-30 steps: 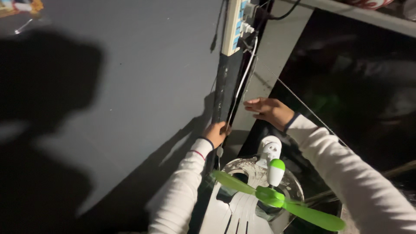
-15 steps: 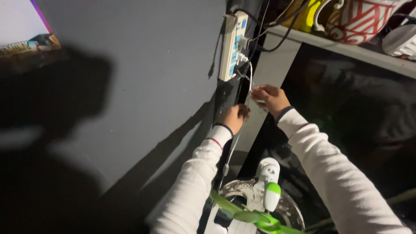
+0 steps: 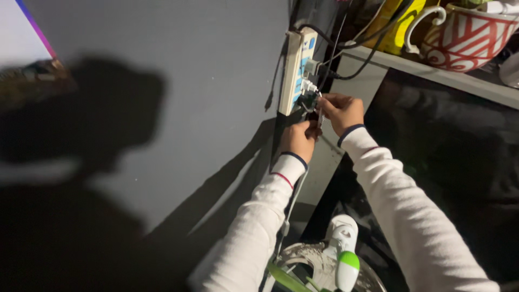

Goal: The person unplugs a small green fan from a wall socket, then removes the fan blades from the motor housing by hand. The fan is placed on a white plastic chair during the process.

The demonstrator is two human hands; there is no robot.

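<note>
Right hand (image 3: 341, 111) pinching white plug (image 3: 310, 86) at power strip (image 3: 296, 70) — left hand (image 3: 299, 138) just below, curled round white cord (image 3: 320, 118) — grip unclear.

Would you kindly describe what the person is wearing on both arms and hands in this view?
Both arms wear long white sleeves. The left sleeve ends in a dark-edged cuff with a thin red stripe just behind it; the right sleeve has a matching dark cuff edge. The left hand and right hand are bare: no gloves, rings or watch show.
</note>
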